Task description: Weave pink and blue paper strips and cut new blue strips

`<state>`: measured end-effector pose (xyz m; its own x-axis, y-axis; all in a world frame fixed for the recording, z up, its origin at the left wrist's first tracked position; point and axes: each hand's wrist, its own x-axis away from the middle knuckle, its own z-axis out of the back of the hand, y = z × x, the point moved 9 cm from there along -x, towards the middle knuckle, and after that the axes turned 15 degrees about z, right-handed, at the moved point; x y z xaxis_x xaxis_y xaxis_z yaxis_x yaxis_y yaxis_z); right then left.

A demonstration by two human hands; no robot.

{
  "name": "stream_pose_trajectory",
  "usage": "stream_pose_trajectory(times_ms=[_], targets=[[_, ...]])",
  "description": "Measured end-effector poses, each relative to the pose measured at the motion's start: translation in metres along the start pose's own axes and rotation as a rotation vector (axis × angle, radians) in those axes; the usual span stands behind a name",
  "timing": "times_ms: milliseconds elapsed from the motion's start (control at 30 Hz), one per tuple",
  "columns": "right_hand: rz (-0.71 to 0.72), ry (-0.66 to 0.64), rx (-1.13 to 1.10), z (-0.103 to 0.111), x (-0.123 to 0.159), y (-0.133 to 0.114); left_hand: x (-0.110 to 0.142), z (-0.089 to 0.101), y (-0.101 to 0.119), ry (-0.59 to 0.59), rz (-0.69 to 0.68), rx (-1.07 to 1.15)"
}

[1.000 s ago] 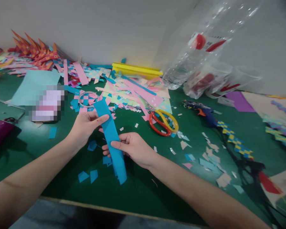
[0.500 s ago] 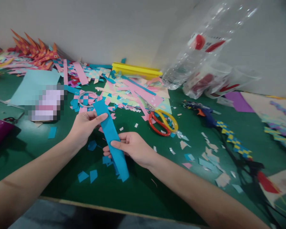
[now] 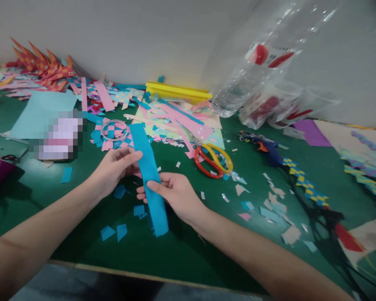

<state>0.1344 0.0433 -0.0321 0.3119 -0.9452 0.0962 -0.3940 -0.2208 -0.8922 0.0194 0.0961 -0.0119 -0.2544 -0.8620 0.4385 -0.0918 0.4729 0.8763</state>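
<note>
Left hand (image 3: 120, 169) pinches blue strip (image 3: 149, 173) near its upper end, thumb in front; right hand (image 3: 172, 190) grips it lower down, thumb in front, fingers behind. Strip is above green table (image 3: 188, 255), slanting. Scissors (image 3: 213, 160) lie right of it, tape roll (image 3: 114, 130) just beside its upper end.
</note>
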Motion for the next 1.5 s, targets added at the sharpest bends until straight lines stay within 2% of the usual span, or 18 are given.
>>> stream_pose_trajectory(times_ms=[100, 167, 300, 433, 533, 633, 767, 800, 867, 967, 1000, 1100, 1167, 1267, 1367, 1433, 1500], targets=[[0.024, 0.019, 0.023, 0.003, -0.002, -0.003, 0.004, -0.021, -0.006, -0.163, 0.050, -0.143], [0.019, -0.004, 0.055, 0.002, -0.002, -0.001, 0.007, -0.029, -0.011, -0.208, 0.076, -0.218], [0.025, -0.066, 0.104, -0.003, 0.002, 0.004, 0.008, -0.028, -0.018, -0.149, 0.114, -0.290], [0.039, -0.077, 0.155, -0.002, 0.005, 0.004, 0.008, -0.024, -0.012, -0.059, 0.030, -0.247], [0.015, -0.113, 0.201, -0.004, 0.008, 0.007, 0.004, -0.005, -0.005, 0.088, 0.013, -0.087], [-0.005, -0.174, 0.273, -0.010, 0.014, 0.011, 0.001, 0.028, 0.006, 0.280, 0.011, 0.111], [0.001, -0.183, 0.250, -0.013, 0.016, 0.012, 0.002, 0.067, 0.028, 0.458, -0.135, 0.313], [-0.001, -0.161, 0.205, -0.012, 0.015, 0.011, 0.001, 0.067, 0.031, 0.433, -0.170, 0.331], [0.004, -0.113, 0.112, -0.009, 0.012, 0.010, -0.005, 0.057, 0.028, 0.318, -0.157, 0.340], [0.036, -0.072, 0.049, -0.005, 0.007, 0.007, -0.011, 0.022, 0.012, 0.095, -0.029, 0.145], [0.048, -0.067, 0.043, -0.004, 0.007, 0.006, -0.009, 0.011, 0.010, 0.039, -0.040, 0.044], [0.050, -0.088, 0.044, -0.005, 0.007, 0.005, -0.003, -0.008, 0.008, -0.001, -0.085, -0.343], [0.058, -0.115, 0.101, -0.006, 0.007, 0.002, -0.001, -0.012, 0.009, -0.003, -0.108, -0.479], [0.137, -0.096, 0.309, 0.001, 0.004, -0.010, 0.001, -0.012, 0.014, -0.014, -0.154, -0.567], [0.248, 0.000, 0.408, 0.014, -0.003, -0.026, 0.004, -0.023, 0.009, -0.139, -0.147, -0.654], [0.319, 0.065, 0.383, 0.022, -0.007, -0.033, 0.008, -0.034, 0.001, -0.253, -0.125, -0.723], [0.382, 0.110, 0.360, 0.027, -0.009, -0.038, 0.012, -0.043, -0.004, -0.315, -0.146, -0.824]])
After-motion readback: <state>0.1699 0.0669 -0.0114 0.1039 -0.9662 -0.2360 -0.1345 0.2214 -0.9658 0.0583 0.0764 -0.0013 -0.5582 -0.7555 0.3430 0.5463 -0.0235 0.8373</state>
